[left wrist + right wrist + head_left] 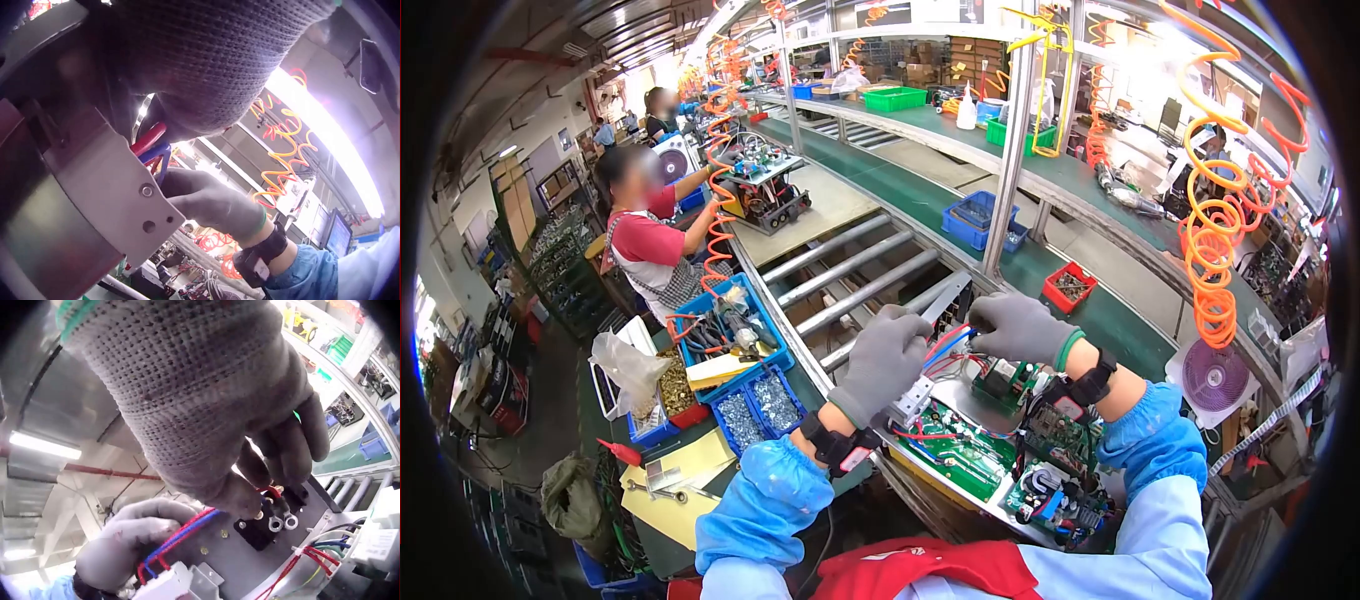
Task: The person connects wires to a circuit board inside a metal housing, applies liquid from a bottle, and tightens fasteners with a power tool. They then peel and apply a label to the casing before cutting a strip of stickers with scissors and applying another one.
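Both hands wear grey gloves over an electronic unit. The right hand (1025, 330) pinches red and blue wires (187, 530) beside a black block (253, 534). Two ring terminals (290, 520) hang just below its fingertips. In the head view the left hand (885, 365) is bent over the unit's near left side; in the right wrist view its fingertips meet the wires, but its grip is partly hidden. The left wrist view shows a pale metal bracket (112, 181) close beneath the left glove. Green circuit boards (960, 450) lie in the unit below the hands.
Metal rollers (855, 265) run beyond the unit. Blue bins of small parts (760, 408) and a yellow sheet with a wrench (670, 500) are at left. A red bin (1069, 287) sits ahead. Orange coiled hoses (1210, 230) hang at right. Another person (645, 240) works at left.
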Action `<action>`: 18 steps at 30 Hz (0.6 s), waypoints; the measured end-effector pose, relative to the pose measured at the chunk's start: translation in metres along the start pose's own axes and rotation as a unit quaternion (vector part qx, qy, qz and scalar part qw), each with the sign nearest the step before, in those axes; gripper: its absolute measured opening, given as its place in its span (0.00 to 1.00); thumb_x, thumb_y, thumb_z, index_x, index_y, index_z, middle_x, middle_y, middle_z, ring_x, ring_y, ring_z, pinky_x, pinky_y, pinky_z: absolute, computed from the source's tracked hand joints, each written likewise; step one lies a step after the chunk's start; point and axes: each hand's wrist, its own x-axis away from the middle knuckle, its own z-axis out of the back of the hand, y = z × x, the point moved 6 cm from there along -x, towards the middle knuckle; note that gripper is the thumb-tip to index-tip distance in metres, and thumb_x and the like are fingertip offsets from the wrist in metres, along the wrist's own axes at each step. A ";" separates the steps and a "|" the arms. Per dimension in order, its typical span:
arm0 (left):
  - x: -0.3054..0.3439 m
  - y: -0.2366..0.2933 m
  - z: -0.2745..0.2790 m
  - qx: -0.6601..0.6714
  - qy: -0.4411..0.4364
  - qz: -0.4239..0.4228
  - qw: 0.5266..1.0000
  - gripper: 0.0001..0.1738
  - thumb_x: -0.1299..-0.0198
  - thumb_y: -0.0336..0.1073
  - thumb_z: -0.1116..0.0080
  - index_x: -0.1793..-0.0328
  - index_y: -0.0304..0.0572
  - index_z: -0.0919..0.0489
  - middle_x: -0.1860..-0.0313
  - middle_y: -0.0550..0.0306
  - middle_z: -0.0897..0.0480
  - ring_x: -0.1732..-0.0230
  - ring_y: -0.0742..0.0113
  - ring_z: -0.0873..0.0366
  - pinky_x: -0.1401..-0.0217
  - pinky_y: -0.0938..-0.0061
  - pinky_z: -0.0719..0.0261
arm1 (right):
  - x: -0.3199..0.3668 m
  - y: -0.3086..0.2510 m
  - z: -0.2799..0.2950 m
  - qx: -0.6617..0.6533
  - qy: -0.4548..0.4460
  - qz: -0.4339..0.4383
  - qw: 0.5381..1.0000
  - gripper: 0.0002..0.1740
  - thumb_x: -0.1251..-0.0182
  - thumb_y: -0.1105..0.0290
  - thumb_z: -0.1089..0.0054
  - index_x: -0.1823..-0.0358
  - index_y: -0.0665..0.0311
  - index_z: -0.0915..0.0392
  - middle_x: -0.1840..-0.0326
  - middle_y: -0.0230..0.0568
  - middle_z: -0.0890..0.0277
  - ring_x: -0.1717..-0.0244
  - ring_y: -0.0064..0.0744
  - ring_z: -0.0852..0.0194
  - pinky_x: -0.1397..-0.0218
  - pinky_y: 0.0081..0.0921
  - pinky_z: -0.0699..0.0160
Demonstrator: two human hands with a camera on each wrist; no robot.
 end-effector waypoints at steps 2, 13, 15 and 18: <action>-0.002 -0.005 0.000 0.017 -0.005 0.000 1.000 0.13 0.38 0.35 0.43 0.53 0.41 0.12 0.53 0.45 0.16 0.48 0.47 0.18 0.41 0.60 0.21 | 0.001 -0.003 -0.009 0.022 0.006 0.016 1.000 0.15 0.36 0.62 0.38 0.54 0.64 0.19 0.58 0.53 0.19 0.52 0.54 0.20 0.45 0.44 0.22; 0.001 0.007 -0.001 -0.042 -0.049 0.017 0.998 0.15 0.44 0.45 0.32 0.56 0.44 0.12 0.43 0.47 0.19 0.41 0.46 0.21 0.37 0.58 0.23 | -0.019 -0.014 0.019 -0.062 0.114 0.073 0.989 0.11 0.38 0.67 0.35 0.55 0.62 0.19 0.62 0.52 0.19 0.59 0.57 0.18 0.56 0.46 0.19; -0.001 0.006 -0.001 -0.039 -0.049 0.014 0.998 0.14 0.44 0.43 0.32 0.57 0.44 0.13 0.43 0.47 0.20 0.41 0.46 0.21 0.36 0.58 0.22 | -0.025 -0.007 0.006 -0.030 0.090 0.075 0.993 0.11 0.36 0.67 0.36 0.55 0.63 0.19 0.63 0.53 0.18 0.58 0.58 0.18 0.55 0.46 0.19; -0.001 0.004 -0.001 -0.034 -0.041 0.019 0.998 0.13 0.45 0.42 0.32 0.57 0.45 0.13 0.43 0.47 0.19 0.41 0.45 0.20 0.37 0.58 0.22 | -0.030 0.000 -0.012 0.052 0.067 0.085 0.993 0.09 0.36 0.67 0.37 0.57 0.63 0.20 0.63 0.50 0.19 0.58 0.55 0.18 0.53 0.46 0.19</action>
